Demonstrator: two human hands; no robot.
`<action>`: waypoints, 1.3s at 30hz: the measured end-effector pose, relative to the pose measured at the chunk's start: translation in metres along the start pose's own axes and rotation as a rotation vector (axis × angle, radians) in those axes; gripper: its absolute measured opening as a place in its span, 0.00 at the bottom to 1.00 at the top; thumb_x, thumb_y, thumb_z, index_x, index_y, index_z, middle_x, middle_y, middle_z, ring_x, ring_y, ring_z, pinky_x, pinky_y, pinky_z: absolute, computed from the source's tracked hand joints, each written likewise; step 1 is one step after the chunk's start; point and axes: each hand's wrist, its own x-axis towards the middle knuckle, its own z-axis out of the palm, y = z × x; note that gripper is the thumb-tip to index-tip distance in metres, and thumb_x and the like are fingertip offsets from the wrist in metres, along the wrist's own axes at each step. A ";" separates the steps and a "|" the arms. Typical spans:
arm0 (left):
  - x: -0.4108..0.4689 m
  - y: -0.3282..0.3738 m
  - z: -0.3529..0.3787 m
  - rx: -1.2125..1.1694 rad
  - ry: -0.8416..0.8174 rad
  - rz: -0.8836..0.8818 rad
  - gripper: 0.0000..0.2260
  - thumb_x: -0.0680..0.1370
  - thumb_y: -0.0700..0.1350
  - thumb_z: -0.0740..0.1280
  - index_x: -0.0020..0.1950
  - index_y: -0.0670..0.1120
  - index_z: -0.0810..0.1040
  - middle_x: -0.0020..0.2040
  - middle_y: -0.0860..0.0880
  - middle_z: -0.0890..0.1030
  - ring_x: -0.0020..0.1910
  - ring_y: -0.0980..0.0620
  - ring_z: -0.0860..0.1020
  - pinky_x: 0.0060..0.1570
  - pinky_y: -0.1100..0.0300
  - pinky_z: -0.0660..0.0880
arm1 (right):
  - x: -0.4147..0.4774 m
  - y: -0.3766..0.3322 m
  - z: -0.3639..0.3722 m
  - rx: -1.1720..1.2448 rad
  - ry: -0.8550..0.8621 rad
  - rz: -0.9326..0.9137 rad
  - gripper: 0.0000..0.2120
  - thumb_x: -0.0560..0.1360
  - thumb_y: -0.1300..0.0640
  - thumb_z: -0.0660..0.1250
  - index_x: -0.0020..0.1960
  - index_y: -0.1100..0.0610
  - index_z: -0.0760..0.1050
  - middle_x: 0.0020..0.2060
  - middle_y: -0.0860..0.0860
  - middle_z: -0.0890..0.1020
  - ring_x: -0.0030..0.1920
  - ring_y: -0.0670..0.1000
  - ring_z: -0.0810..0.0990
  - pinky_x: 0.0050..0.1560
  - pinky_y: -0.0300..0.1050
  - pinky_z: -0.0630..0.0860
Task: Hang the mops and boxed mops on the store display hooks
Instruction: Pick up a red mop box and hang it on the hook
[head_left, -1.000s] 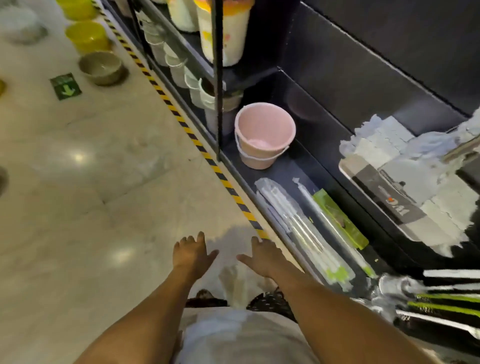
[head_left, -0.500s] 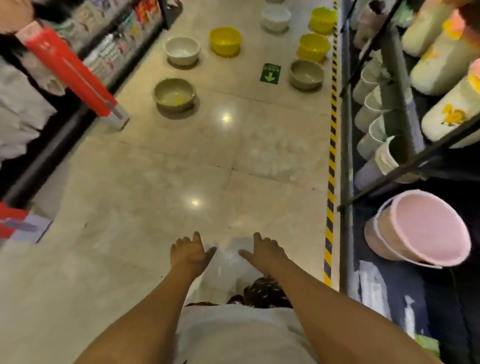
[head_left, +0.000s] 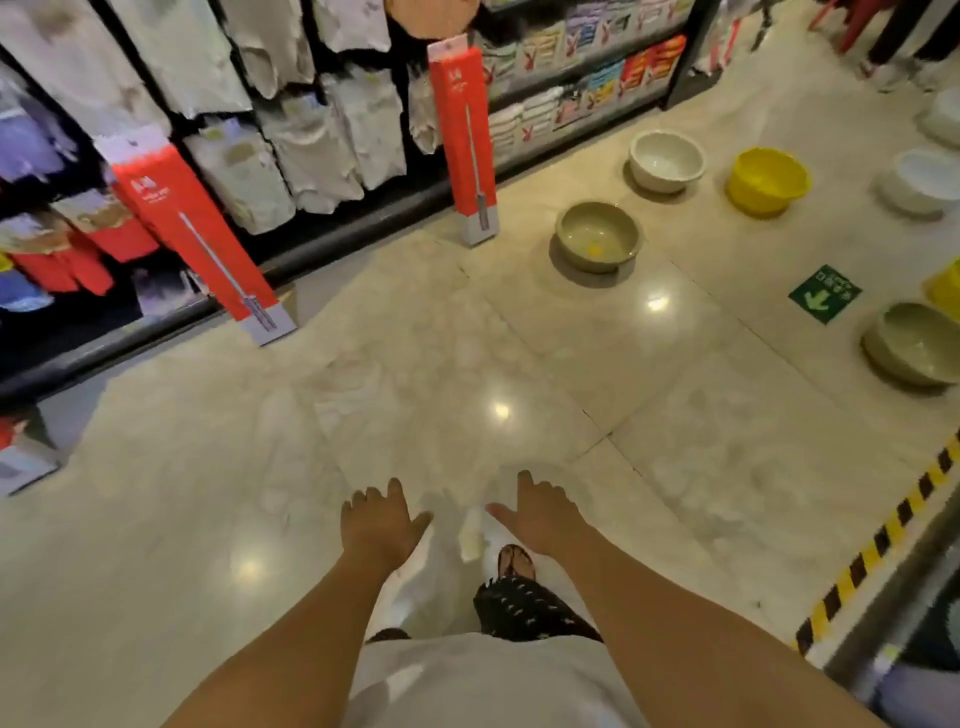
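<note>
Head view | two red boxed mops: near box (head_left: 200, 236) tilted, far box (head_left: 466, 137) upright, feet on floor against clothing rack (head_left: 291, 135) | left hand (head_left: 379, 525), right hand (head_left: 540, 514): fingers spread, empty

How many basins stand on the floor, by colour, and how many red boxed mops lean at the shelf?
Grey-green basins: 2
White basins: 3
Yellow basins: 2
Red boxed mops: 2
Total: 9
</note>
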 end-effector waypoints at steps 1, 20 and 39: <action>0.006 0.008 -0.007 -0.024 0.004 -0.015 0.35 0.80 0.66 0.52 0.78 0.44 0.55 0.71 0.40 0.69 0.70 0.40 0.67 0.69 0.49 0.63 | 0.010 0.001 -0.014 -0.023 -0.002 -0.018 0.38 0.78 0.34 0.54 0.77 0.59 0.53 0.69 0.61 0.70 0.68 0.62 0.70 0.66 0.56 0.69; 0.068 -0.066 -0.049 -0.379 -0.009 -0.407 0.31 0.79 0.65 0.54 0.75 0.46 0.61 0.69 0.44 0.72 0.67 0.44 0.70 0.65 0.52 0.66 | 0.136 -0.148 -0.085 -0.386 -0.130 -0.390 0.34 0.79 0.35 0.54 0.74 0.60 0.58 0.64 0.61 0.73 0.64 0.62 0.72 0.61 0.54 0.71; 0.238 -0.354 -0.188 -0.370 -0.022 -0.418 0.33 0.79 0.66 0.52 0.77 0.46 0.58 0.71 0.42 0.69 0.69 0.42 0.68 0.68 0.49 0.64 | 0.254 -0.480 -0.131 -0.353 -0.117 -0.383 0.35 0.79 0.35 0.55 0.75 0.59 0.58 0.64 0.60 0.74 0.65 0.61 0.72 0.62 0.55 0.73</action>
